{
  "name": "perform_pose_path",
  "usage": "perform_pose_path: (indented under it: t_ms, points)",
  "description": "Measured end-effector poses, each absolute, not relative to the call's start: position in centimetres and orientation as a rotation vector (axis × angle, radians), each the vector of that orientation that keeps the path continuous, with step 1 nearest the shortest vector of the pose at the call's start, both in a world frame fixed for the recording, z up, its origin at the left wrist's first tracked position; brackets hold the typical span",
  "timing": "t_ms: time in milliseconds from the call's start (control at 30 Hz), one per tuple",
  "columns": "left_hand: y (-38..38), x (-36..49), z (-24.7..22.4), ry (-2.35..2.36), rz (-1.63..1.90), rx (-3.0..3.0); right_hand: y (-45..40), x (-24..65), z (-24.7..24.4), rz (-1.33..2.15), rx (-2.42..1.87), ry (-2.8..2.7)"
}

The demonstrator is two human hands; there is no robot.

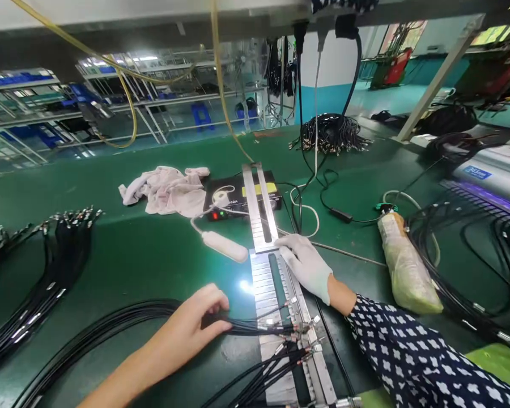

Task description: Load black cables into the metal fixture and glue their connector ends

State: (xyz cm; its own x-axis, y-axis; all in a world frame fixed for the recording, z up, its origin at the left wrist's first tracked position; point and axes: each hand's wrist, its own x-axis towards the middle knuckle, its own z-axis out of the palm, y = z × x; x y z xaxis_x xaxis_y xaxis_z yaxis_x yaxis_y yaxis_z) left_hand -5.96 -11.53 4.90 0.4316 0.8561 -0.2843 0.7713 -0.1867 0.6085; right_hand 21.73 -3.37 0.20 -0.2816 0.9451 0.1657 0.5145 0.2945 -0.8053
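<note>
My left hand [195, 317], bare, lies across a bundle of black cables [153, 306], its thumb and curled fingers apart. The cable ends, with small metal connectors [300, 327], rest across a long slotted metal fixture [266, 283] with a row of grooves. In a white glove, my right hand [308, 263] pinches the near corner of a slotted metal plate [255, 209] at the fixture's far end. Its fingertips are partly hidden. More black cables [267, 368] with connectors lie over the fixture's near part.
Behind the plate sits a black box [233, 195] with lit indicators. Left of it are a white lamp-like piece [225, 246] and a crumpled cloth [165, 190]. Cable bundles lie left [63, 255] and far back [331, 133]. A plastic-wrapped roll [408, 263] and a UV unit [493, 175] stand right.
</note>
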Motion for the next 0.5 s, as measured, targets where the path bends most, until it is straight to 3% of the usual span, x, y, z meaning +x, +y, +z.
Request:
perform_pose_path:
  t_ms: [300,500]
  points:
    - [-10.4,-8.0,4.3,1.239,0.383,1.804,-6.1,22.7,1.5,1.004,-1.33,-1.903]
    - [-9.8,-7.1,3.2,1.469,0.476,2.159,-7.4,23.9,1.0,1.027,-1.287,-1.694]
